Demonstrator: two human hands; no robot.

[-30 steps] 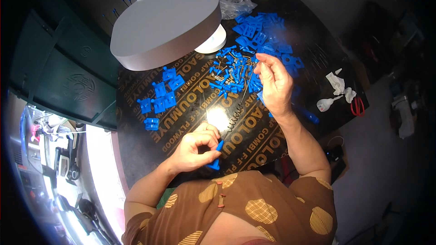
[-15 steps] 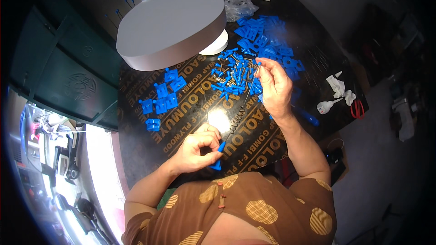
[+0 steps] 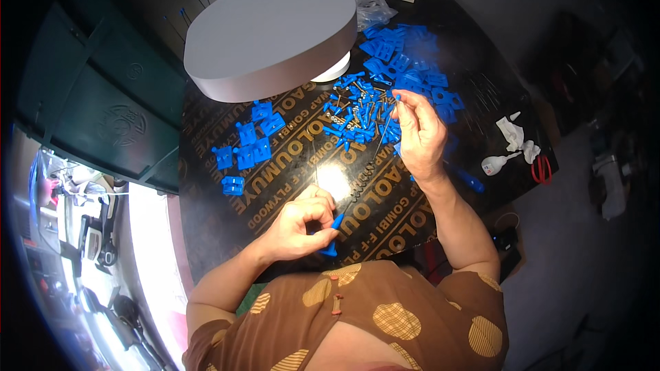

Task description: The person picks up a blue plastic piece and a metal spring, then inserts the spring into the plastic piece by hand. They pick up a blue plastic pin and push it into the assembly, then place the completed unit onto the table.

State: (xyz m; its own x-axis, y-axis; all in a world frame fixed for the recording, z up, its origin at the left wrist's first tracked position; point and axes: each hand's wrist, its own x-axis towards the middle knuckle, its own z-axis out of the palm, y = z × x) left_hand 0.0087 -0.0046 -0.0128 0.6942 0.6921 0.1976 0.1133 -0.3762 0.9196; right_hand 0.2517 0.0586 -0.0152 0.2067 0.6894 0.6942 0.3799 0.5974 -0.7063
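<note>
Near the table's front edge, my left hand [image 3: 301, 228] is closed, thumb and fingers pinching a small blue plastic piece [image 3: 337, 221]. More blue plastic shows below the thumb; whether it is the same part I cannot tell. Farther out, my right hand [image 3: 421, 136] pinches a thin rod [image 3: 383, 130] near its blue tip, and the rod slants down toward the tabletop. A dark coiled strand [image 3: 361, 184] lies between the two hands. Just left of my right fingers is a pile of small blue pieces with metal pins [image 3: 354, 117].
A big grey lamp head [image 3: 275, 38] overhangs the far left of the dark printed table [image 3: 289, 158]. Several blue plates [image 3: 253, 139] lie left, with a larger heap of blue plates [image 3: 405, 55] at the back. White scraps [image 3: 510, 134] and red loops [image 3: 542, 170] sit right.
Both hands keep their grips and hold nearly the same poses. The whole view has shifted slightly; nothing has been let go or picked up.
</note>
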